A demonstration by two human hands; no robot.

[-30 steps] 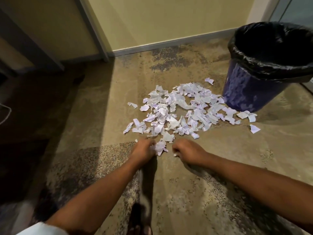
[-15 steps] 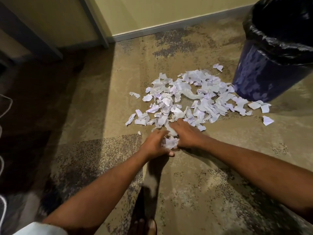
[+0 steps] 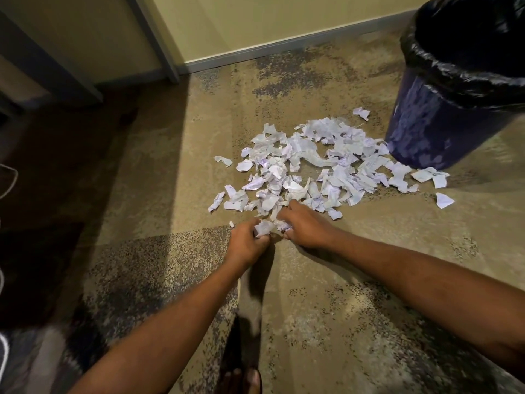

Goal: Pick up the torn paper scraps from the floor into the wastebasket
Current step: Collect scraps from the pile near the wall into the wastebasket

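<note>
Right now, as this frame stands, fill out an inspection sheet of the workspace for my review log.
Surface: mottled tan and grey carpet, shadowed at left.
Job's things: pile of torn white paper scraps on the carpet beside the upright dark blue wastebasket with black plastic liner; a few strays lie apart at the edges.
Clutter: nothing seen.
Hands: left hand grips a wad of scraps; right hand curls its fingers on scraps at the pile's near edge.
Cables: white cord at the left edge.
Surroundings: pale yellow wall, grey baseboard, bare toes at the bottom edge.
</note>
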